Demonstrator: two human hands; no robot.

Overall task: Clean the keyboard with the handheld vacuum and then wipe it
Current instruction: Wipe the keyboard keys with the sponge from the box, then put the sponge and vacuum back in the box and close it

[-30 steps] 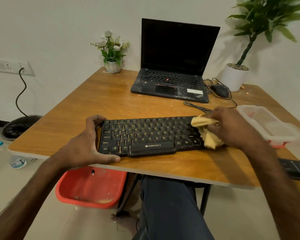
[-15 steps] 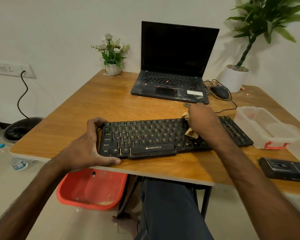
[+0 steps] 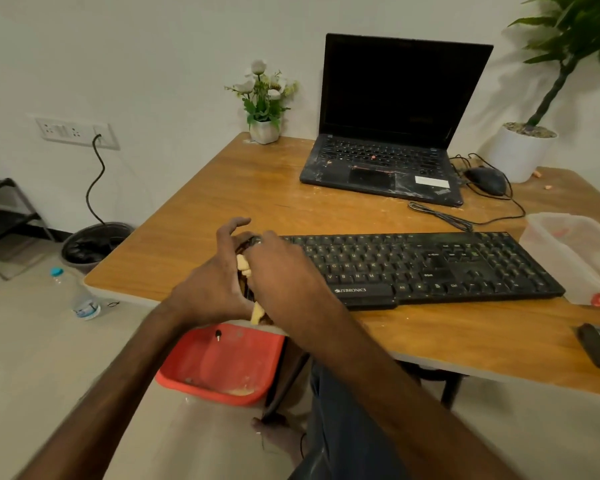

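- Cloth (image 3: 244,265) is now found at the left end of the keyboard (image 3: 430,268), bunched under the right hand (image 3: 284,268); it is brought there from the right part, through the middle, within the last second.
- One full right-to-left pass over the keys is thus judged complete, so the wiping stage is well under way and the vacuuming is taken as done.
- The cloth is clenched in the right hand's fingers, and only yellow folds are shown between the two hands.
- The left hand (image 3: 212,285) is kept at the keyboard's left end as before. Its fingers (image 3: 234,223) are arched there, but it cannot be told whether the edge is gripped, since that end is hidden.
- The keyboard is laid flat across the near part of the tabletop (image 3: 257,188), with its front edge near the tabletop's near edge and its right end just beside a clear plastic box (image 3: 568,258).
- It is black and full-width, with a number pad, pale key legends and a brand label on the front lip. No crumbs are made out on the keys, though pale specks are scattered on the wood around it.
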